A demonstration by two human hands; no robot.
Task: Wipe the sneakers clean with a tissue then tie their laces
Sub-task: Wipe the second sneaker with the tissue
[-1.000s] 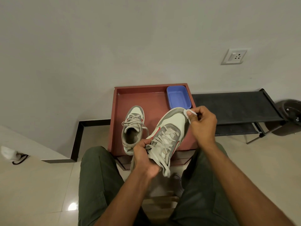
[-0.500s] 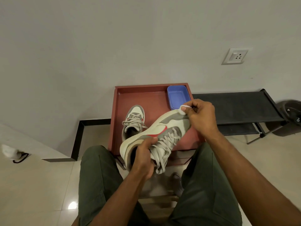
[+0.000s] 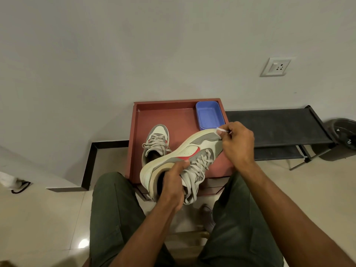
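Fingers of the right hand pinch a tissue at the sneaker toe, frame centre; left hand grips its heel: wiping step, next stroke needs steady pressure.

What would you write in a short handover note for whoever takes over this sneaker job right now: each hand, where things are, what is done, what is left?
Left hand: grips the held sneaker at its collar, tilted on its side above the lap.
Right hand: fingers pinch a white tissue against the toe edge of that sneaker.
Second sneaker: stands upright on the red tray, laces loose. A blue tub sits in the tray's far right corner.
Done: wiping of the held sneaker is under way.
Left: finish wiping it; whether the second sneaker is wiped cannot be told; tie both pairs of laces, which hang untied.
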